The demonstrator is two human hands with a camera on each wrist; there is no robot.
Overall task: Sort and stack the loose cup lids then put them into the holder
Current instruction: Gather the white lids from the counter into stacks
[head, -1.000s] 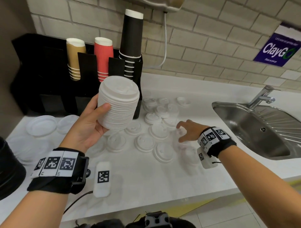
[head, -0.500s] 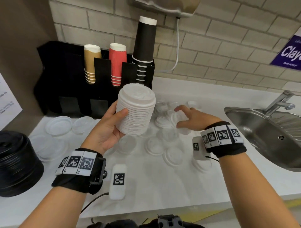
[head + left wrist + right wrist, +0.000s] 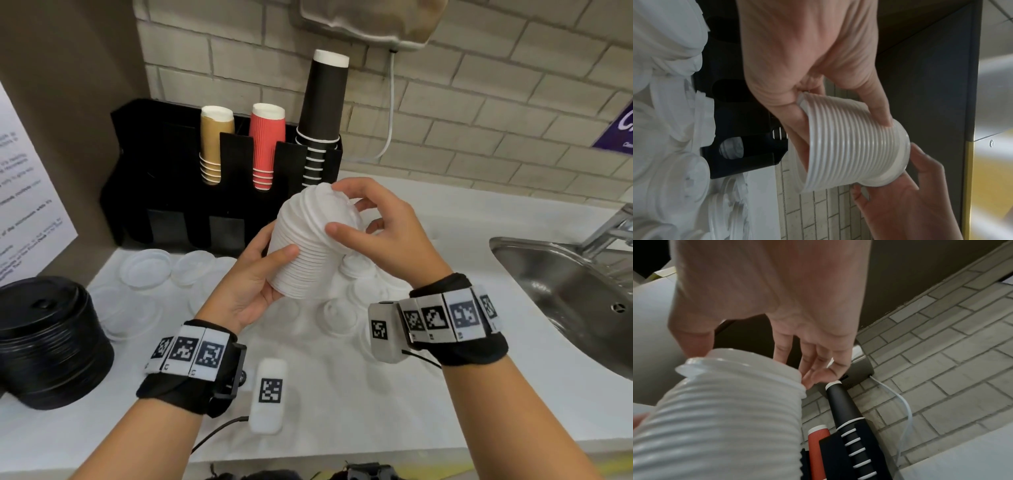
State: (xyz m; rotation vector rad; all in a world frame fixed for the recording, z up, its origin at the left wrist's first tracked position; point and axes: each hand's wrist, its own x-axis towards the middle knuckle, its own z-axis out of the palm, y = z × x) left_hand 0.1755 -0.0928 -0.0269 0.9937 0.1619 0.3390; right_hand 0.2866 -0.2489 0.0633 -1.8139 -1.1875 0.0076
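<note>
The left hand (image 3: 255, 281) is wrapped round the lower part of a tall stack of white lids (image 3: 308, 250), thumb across the front and fingers behind, holding it up off the counter (image 3: 342, 404) and tilted a little. The right hand (image 3: 380, 236) sits at the top of the stack, thumb and fingertips curled over the edge of the topmost lid (image 3: 330, 209), pinching it in place.

Just below the stack, loose white lids (image 3: 342, 315) lie scattered on the counter. Behind the stack stands the black holder (image 3: 164, 192), carrying brown cups (image 3: 214, 147), red cups (image 3: 266, 147) and a tall column of black cups (image 3: 323, 116). To the left of the stack, clear lids (image 3: 145, 267) lie flat in front of the holder, and further left sits a squat pile of black lids (image 3: 48, 342). To the right of the stack is a steel sink (image 3: 565, 294) with its tap (image 3: 613, 226). On the brick wall above hangs a grey box (image 3: 366, 20) with a white cable (image 3: 390, 113) dropping from it.
</note>
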